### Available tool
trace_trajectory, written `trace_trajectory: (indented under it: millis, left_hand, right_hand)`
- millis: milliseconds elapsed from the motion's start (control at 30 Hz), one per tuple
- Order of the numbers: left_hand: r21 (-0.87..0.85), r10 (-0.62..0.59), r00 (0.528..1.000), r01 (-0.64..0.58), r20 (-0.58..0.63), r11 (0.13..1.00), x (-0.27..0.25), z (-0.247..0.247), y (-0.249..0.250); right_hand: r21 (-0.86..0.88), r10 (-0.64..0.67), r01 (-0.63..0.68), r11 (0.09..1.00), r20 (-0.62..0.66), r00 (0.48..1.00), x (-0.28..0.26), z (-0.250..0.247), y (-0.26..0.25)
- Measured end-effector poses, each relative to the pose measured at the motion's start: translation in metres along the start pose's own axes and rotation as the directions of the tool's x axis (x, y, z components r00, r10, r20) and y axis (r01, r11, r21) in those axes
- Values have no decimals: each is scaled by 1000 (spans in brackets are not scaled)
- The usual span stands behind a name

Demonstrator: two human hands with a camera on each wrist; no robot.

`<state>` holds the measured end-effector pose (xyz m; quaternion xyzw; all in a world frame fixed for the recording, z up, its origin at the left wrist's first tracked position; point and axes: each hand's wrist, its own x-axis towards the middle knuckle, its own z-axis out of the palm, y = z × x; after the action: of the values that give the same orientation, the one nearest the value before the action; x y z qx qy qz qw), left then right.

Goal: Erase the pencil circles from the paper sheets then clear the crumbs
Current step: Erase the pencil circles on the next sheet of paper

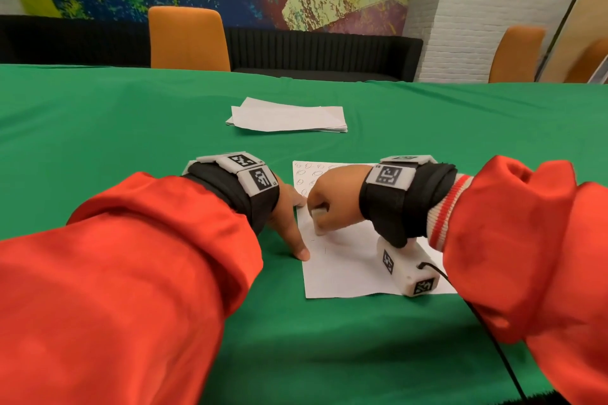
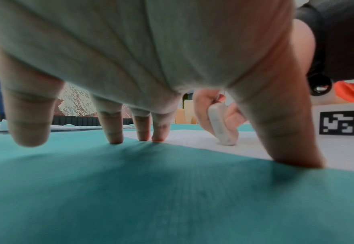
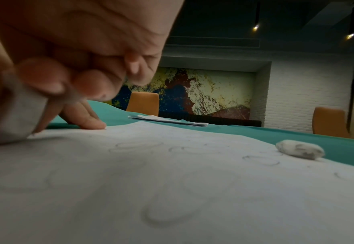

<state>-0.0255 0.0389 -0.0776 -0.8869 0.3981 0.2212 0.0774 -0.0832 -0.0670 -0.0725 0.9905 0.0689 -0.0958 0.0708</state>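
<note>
Two hands work at the lower centre of the head view, on one paper sheet [image 1: 355, 270] whose near edge lies well inside the green tablecloth [image 1: 98, 128], with open cloth all around. The left hand [image 1: 286, 214] spreads straight fingers, its thumb and fingertips pressing the sheet's left edge. The right hand [image 1: 332, 204] curls round a white eraser [image 1: 319, 219], held nearly upright with its long axis tilted, lower end on the paper. Pencil circles [image 1: 307, 174] fill the sheet's far part (too faint to count). A second, smudged eraser [image 3: 299, 149] lies flat at the sheet's far right edge. Farther off, at the frame's middle, sits one paper stack [image 1: 286, 118].
</note>
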Motion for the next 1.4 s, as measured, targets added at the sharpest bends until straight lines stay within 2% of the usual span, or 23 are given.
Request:
trace_trajectory:
  millis: [200, 333, 467, 633, 767, 900, 1033, 1200, 1400]
  left_hand:
    - [16, -12, 1000, 12, -10, 1000, -1, -1, 0]
    - [1, -28, 1000, 28, 6, 1000, 1, -1, -1]
    - [-9, -15, 1000, 15, 4, 1000, -1, -1, 1]
    - [44, -41, 999, 40, 13, 998, 0, 0, 0]
    - [9, -4, 1000, 4, -14, 1000, 0, 0, -1]
    - [37, -42, 999, 42, 11, 998, 1, 0, 0]
    - [27, -13, 1000, 13, 3, 1000, 1, -1, -1]
    - [26, -50, 999, 50, 11, 998, 4, 0, -2]
    - [2, 12, 1000, -12, -1, 1000, 1, -1, 0]
  right_hand:
    - [153, -14, -10, 988, 150, 989, -2, -2, 0]
    - [89, 46, -54, 995, 94, 995, 4, -4, 4]
    - [108, 10, -30, 994, 182, 983, 4, -6, -2]
    - [126, 45, -62, 990, 129, 991, 9, -7, 0]
    - [159, 23, -58, 986, 214, 977, 8, -6, -3]
    - [164, 76, -99, 981, 139, 987, 12, -5, 2]
    - [150, 36, -70, 986, 219, 975, 11, -6, -3]
    - [143, 86, -99, 985, 95, 992, 16, -5, 2]
    - [162, 41, -71, 984, 185, 982, 16, -6, 0]
